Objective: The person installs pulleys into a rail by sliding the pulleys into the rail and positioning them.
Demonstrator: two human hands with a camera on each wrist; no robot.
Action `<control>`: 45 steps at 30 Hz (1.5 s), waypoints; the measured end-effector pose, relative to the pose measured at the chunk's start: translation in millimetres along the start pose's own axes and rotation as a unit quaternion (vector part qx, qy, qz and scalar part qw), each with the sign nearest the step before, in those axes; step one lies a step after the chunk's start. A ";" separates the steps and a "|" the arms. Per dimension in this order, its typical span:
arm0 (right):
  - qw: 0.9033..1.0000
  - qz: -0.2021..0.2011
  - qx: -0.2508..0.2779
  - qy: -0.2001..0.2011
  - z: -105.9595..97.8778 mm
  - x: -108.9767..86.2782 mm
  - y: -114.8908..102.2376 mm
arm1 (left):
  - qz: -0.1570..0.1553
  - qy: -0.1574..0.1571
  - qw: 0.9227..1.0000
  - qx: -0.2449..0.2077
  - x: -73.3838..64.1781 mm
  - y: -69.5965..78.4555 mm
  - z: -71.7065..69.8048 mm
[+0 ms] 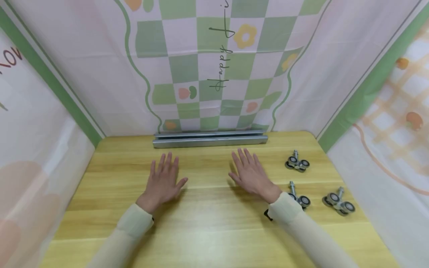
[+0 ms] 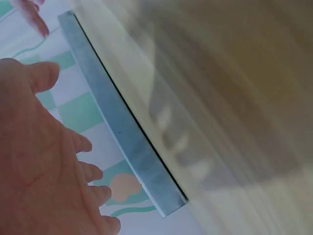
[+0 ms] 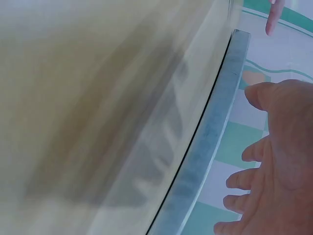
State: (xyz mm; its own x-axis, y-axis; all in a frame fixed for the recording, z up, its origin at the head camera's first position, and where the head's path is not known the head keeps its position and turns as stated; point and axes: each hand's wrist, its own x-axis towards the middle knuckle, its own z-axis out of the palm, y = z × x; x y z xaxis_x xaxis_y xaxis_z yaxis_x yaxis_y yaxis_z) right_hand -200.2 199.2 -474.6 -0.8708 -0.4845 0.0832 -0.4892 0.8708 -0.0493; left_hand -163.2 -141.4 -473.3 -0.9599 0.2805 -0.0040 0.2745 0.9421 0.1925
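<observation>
Both hands hover palm down over the wooden table, fingers spread and holding nothing. On the left side is my left hand [image 1: 163,185]; the right hand [image 1: 252,175] is to the right of it, with a gap between the two. Beyond the fingertips a long grey metal channel [image 1: 210,141] lies along the table's back edge, apart from both hands. In the left wrist view the channel [image 2: 122,117] runs diagonally past the left fingers. A roller bolt [image 1: 303,201] with black-and-silver wheels is partly hidden behind the right sleeve.
Two more roller bolts, one farther back [image 1: 297,163] and one near the right edge [image 1: 339,203], stand on the table [image 1: 207,238]. A checked curtain [image 1: 209,67] hangs behind the table, and printed cloth [image 1: 378,156] flanks the right side.
</observation>
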 end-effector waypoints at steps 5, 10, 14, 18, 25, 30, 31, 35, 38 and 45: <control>0.999 -0.018 -0.020 0.020 -7.0 15.1 6.0 | 0.016 0.015 1.000 0.014 11.7 -9.9 -8.0; 0.999 -0.027 -0.019 0.024 -11.4 36.1 19.9 | 0.028 0.013 0.999 -0.013 28.9 -22.5 -14.2; 1.000 -0.018 0.003 -0.009 -16.6 52.3 32.3 | 0.043 0.018 0.999 -0.025 42.2 -32.7 -17.9; 0.999 -0.004 0.012 -0.042 -17.0 68.6 46.3 | 0.048 0.001 0.998 -0.032 56.1 -41.0 -21.5; 0.998 0.007 0.016 -0.062 -12.8 96.6 74.7 | 0.057 -0.017 0.998 -0.007 87.9 -49.8 -30.6; 0.998 0.004 0.015 -0.067 -11.8 111.7 89.2 | 0.053 -0.019 0.998 -0.023 105.0 -57.9 -33.0; 0.998 0.002 0.016 -0.068 -11.5 114.4 91.4 | 0.051 -0.020 0.998 -0.029 108.2 -59.4 -32.7; 0.997 -0.010 0.022 -0.071 -8.8 122.7 99.8 | 0.056 -0.016 0.998 -0.039 123.3 -65.6 -29.4; 0.997 -0.013 0.030 -0.076 -8.1 126.7 103.6 | 0.061 -0.020 0.997 -0.031 134.6 -69.3 -26.7; 0.995 -0.007 0.042 -0.096 -5.6 131.8 106.8 | 0.051 -0.040 0.998 -0.020 151.0 -73.3 -21.0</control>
State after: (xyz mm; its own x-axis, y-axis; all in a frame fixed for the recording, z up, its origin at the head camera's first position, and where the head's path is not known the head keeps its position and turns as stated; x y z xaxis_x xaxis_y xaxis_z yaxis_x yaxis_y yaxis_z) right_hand -366.9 228.8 -463.3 -0.8529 -0.5112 -0.1061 -0.4974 0.8573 -0.1324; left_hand -329.5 -171.9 -467.4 -0.9191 0.3896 -0.0595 0.3665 0.9003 0.2348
